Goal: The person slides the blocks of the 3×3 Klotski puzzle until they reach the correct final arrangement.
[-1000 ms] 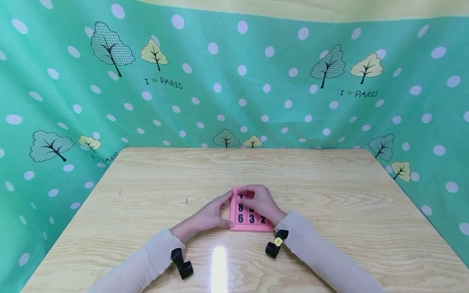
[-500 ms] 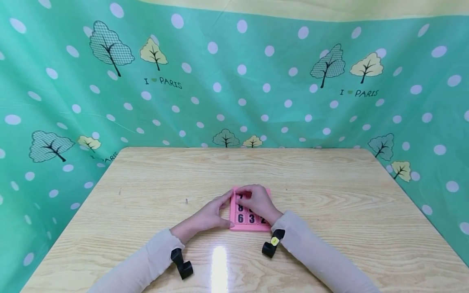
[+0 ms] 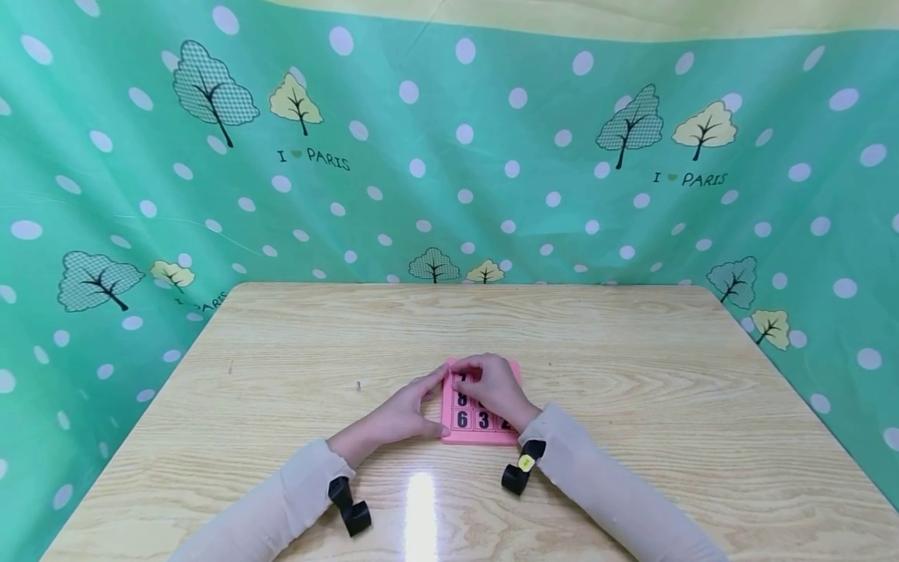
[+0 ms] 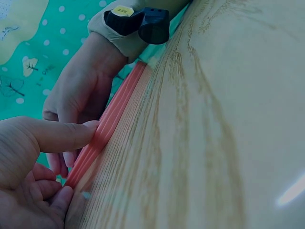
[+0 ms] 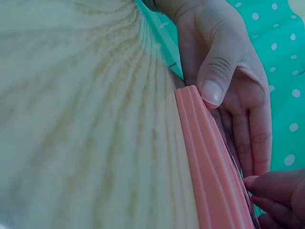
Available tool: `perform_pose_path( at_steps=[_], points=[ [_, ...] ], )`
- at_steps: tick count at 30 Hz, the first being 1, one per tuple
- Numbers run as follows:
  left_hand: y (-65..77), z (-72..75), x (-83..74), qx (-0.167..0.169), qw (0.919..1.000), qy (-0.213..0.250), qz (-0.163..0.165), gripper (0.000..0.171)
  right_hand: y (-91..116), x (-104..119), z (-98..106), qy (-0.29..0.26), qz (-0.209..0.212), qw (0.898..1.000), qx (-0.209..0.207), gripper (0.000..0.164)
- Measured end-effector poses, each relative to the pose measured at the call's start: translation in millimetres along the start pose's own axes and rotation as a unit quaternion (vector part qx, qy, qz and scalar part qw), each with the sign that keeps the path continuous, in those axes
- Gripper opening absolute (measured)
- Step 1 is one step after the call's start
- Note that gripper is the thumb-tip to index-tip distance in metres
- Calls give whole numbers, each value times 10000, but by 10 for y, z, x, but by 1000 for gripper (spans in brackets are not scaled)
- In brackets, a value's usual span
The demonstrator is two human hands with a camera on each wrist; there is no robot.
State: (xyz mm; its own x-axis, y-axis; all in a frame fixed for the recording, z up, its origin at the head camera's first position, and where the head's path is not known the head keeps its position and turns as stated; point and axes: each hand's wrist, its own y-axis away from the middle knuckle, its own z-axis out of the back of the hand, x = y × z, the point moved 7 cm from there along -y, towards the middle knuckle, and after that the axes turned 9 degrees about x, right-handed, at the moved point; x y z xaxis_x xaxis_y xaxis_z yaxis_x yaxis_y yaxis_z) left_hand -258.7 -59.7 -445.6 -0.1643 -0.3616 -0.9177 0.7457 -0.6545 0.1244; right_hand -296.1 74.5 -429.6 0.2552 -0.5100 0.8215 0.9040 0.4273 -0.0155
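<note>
A pink sliding number puzzle [image 3: 483, 439] lies flat on the wooden table, its square tiles printed with black numerals. In the head view the 6 and 3 show in its near row. My left hand [image 3: 406, 410] holds the puzzle's left side, thumb at the near corner and forefinger at the far one. Over the tiles is my right hand [image 3: 492, 389], with bent thumb and forefinger touching around the 7 tile at the far left and a gap between their tips. This hand hides most of the right tiles. In the left wrist view the puzzle's ridged edge [image 4: 119, 102] appears side-on.
The light wooden table [image 3: 632, 351] reaches back to a green dotted curtain [image 3: 463, 156] printed with trees. Black wrist cameras [image 3: 349, 506] sit on both sleeves. A bright reflection marks the table in front of the puzzle.
My right hand's thumb and forefinger have shifted slightly left over the far-left tiles, and its wrist has moved a little left. My left hand and the puzzle stay in place.
</note>
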Motion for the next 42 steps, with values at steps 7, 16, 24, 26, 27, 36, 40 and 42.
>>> perform_pose_path(
  at_steps=[7, 16, 24, 26, 27, 36, 40, 42],
  points=[
    [-9, -6, -8, 36, 10000, 10, -42, 98, 18, -23, 29, 19, 56, 10000, 45, 27],
    [-5, -13, -15, 79, 10000, 10, -39, 100, 79, -85, 91, 147, -66, 9998, -85, 26],
    [-2, -13, 3, 77, 10000, 44, -21, 99, 129, -152, 162, 239, -203, 9993, -204, 23],
    [-3, -14, 7, 77, 10000, 47, -29, 99, 141, -157, 176, 260, -185, 9992, -236, 24],
    [-3, -15, 7, 80, 9999, 55, -35, 99, 147, -158, 180, 270, -177, 9992, -240, 24],
    [-4, -24, -4, 124, 9998, 123, -129, 99, 170, -155, 196, 234, -211, 9993, -218, 24],
    [-8, -28, 3, 153, 9996, 172, -162, 99, 174, -173, 199, 184, -257, 9992, -245, 24],
    [-6, -25, 2, 142, 9996, 166, -170, 99, 177, -180, 202, 167, -252, 9992, -261, 25]
  ],
)
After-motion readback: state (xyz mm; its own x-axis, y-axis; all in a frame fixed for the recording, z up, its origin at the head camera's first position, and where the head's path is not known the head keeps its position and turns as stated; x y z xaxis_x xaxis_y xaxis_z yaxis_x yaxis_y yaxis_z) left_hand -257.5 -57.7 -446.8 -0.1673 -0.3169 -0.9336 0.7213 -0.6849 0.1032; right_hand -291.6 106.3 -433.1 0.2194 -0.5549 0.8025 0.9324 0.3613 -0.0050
